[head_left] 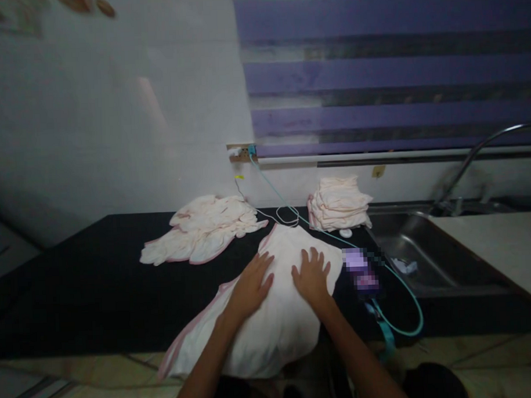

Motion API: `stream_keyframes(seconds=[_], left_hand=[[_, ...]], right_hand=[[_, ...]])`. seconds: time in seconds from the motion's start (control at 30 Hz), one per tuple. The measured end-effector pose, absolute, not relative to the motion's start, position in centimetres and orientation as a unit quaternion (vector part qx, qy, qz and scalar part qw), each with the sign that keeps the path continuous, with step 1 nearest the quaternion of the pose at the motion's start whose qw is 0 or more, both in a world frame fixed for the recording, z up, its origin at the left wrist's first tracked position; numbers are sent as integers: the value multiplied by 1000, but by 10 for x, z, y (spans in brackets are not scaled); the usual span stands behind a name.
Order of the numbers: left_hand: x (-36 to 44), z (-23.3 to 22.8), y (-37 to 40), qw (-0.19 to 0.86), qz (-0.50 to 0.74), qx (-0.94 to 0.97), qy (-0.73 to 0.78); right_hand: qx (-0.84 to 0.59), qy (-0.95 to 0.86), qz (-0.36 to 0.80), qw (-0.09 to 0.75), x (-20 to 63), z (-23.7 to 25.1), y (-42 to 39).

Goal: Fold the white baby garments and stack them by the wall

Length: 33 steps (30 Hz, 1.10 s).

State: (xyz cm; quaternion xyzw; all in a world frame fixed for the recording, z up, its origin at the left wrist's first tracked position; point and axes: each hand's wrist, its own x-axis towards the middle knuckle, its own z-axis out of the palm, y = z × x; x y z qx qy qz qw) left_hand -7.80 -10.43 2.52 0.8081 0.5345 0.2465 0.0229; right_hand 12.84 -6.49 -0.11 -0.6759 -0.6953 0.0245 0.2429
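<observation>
A white cloth with pink edging lies spread over the dark countertop, its near part hanging past the front edge. My left hand rests on its left side, fingers extended and spread. Palm down on the right side of the same cloth is my right hand, its fingers also apart. Neither hand grips anything. Behind and to the left lies a loose heap of similar pale cloths with pink borders. Toward the back right sits a neat stack of folded cloths.
Right of the cloth, a blurred-out phone-like object lies beside a teal cable running to the wall socket. Farther right are a metal sink and a curved faucet. The countertop ends at a front edge.
</observation>
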Motion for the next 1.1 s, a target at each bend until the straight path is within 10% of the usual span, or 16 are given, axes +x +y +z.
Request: stream_keyframes(seconds=[0.6,1.1], left_hand=[[-23,-14,-172,-156,170,669,706],[-38,-5,-162,-117,109,716,680]], right_hand=[[-403,-906,44,120,157,0,1],[-598,-792,45,113,156,-2,-15]])
